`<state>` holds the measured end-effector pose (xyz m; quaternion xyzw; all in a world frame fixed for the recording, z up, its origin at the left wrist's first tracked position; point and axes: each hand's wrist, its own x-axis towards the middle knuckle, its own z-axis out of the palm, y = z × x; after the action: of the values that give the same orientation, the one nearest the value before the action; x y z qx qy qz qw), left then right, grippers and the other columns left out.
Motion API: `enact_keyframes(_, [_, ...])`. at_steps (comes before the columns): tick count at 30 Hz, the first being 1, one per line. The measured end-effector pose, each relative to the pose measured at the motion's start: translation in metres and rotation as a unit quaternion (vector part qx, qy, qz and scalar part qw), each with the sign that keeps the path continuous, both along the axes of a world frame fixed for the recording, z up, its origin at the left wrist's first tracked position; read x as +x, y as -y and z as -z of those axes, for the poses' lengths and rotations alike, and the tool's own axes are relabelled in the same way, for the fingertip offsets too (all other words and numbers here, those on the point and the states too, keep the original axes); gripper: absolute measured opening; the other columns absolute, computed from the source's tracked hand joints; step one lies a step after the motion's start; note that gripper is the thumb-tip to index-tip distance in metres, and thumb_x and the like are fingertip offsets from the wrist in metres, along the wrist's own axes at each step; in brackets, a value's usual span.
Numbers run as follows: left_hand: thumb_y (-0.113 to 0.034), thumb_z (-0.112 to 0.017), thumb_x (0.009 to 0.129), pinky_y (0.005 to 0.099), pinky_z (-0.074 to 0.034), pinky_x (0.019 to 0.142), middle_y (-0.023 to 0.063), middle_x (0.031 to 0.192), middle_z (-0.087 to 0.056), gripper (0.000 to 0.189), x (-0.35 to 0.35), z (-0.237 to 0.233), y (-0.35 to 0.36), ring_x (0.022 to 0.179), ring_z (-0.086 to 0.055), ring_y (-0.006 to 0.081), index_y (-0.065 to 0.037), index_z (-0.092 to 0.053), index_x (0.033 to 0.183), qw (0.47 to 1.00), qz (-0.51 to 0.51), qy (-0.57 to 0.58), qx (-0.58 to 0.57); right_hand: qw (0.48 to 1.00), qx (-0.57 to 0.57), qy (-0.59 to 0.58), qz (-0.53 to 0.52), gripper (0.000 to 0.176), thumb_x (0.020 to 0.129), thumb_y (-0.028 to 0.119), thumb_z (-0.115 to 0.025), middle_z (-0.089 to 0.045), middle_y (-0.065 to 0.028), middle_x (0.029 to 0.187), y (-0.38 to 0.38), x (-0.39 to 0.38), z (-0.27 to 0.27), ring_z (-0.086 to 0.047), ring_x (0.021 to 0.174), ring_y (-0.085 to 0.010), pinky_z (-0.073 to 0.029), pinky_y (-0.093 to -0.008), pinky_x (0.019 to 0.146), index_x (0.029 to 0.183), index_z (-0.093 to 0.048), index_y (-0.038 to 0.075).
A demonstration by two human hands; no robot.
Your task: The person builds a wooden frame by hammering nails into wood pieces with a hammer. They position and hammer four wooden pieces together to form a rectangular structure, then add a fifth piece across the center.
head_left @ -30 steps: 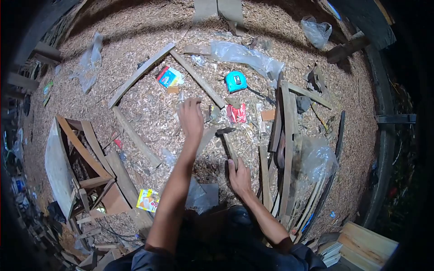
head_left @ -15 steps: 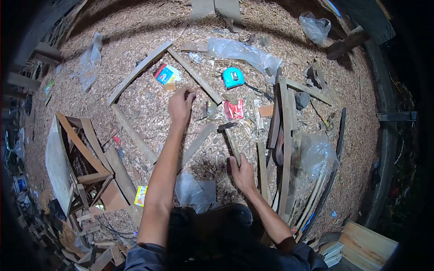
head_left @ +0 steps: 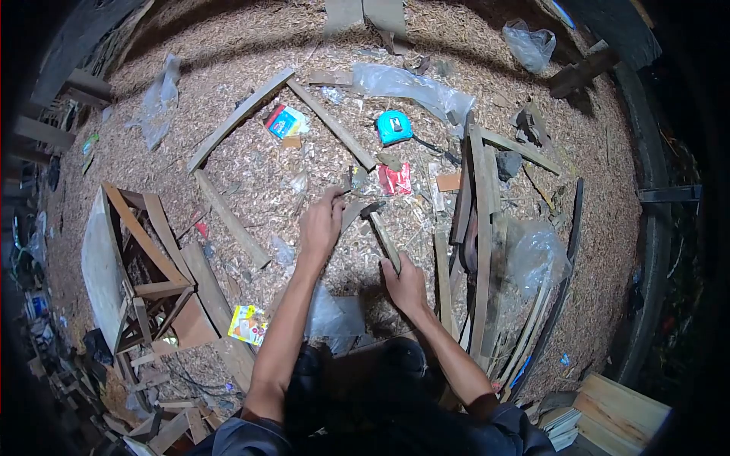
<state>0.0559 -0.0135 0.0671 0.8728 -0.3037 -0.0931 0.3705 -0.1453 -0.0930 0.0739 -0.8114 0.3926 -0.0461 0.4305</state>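
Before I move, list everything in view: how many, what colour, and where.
hammer: one, dark head, wooden handle, centre
laid-out strips: three, grey-brown, left of the tape
tape: one, teal, beyond the hammer
long strips: several, brown and grey, right of the hammer
wood frame: one, brown, far left
red packet: one, below the tape
blue packet: one, between two laid-out strips
yellow packet: one, lower left
plastic: several pieces, clear, scattered
boards: several, pale, lower right
chips: countless, tan, across the ground
small scraps: uncountable, mixed, scattered
left hand: one, bare, left of the hammer
right hand: one, bare, on the handle
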Motion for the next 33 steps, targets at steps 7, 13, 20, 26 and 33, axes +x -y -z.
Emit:
enact_keyframes(7, [-0.018,-0.064,0.089,0.0403,-0.051,0.066,0.0173,0.080,-0.069,0.015,-0.003,0.005,-0.014,0.073,-0.068,0.0344,-0.004,-0.070,0.092,0.998,-0.027,-0.057,0.013,1.000,0.003,-0.018,0.002,0.025,0.091,0.024,-0.062,-0.060,-0.0283,0.069,0.001,-0.003,0.002,-0.061,0.070,-0.0473,-0.045,-0.0505,0.059,0.091,-0.058,-0.001])
enact_keyframes(13, [-0.010,-0.064,0.090,0.0324,-0.053,0.068,0.0160,0.082,-0.071,0.014,-0.011,0.012,-0.006,0.074,-0.071,0.0241,0.000,-0.069,0.097,0.989,-0.049,-0.107,-0.086,0.999,0.020,-0.030,-0.007,0.026,0.091,0.026,-0.061,-0.061,-0.0270,0.071,0.000,-0.001,0.007,-0.061,0.072,-0.0463,-0.045,-0.0502,0.061,0.092,-0.058,-0.001])
enact_keyframes(20, [-0.011,-0.065,0.091,0.0283,-0.053,0.070,0.0127,0.085,-0.073,0.015,-0.024,0.023,0.015,0.077,-0.070,0.0169,0.001,-0.069,0.100,0.970,-0.109,-0.133,-0.170,0.998,0.034,-0.042,-0.015,0.030,0.092,0.028,-0.058,-0.061,-0.0281,0.069,-0.001,-0.003,0.013,-0.062,0.072,-0.0483,-0.046,-0.0528,0.063,0.100,-0.057,-0.001])
enact_keyframes(26, [-0.012,-0.063,0.091,0.0367,-0.052,0.068,0.0164,0.089,-0.070,0.014,-0.026,0.037,0.019,0.077,-0.069,0.0300,-0.005,-0.069,0.101,0.987,-0.104,-0.044,-0.119,0.998,0.037,-0.050,-0.013,0.030,0.092,0.027,-0.058,-0.062,-0.0289,0.070,0.001,-0.005,0.009,-0.062,0.072,-0.0487,-0.046,-0.0528,0.064,0.103,-0.056,-0.001])
enact_keyframes(33, [-0.009,-0.063,0.091,0.0327,-0.052,0.068,0.0157,0.088,-0.070,0.013,-0.026,0.043,0.015,0.077,-0.069,0.0251,-0.001,-0.067,0.100,0.987,-0.086,0.004,-0.133,0.997,0.044,-0.057,-0.014,0.028,0.091,0.025,-0.058,-0.061,-0.0294,0.070,0.000,-0.002,0.004,-0.062,0.072,-0.0494,-0.046,-0.0526,0.063,0.103,-0.056,-0.001])
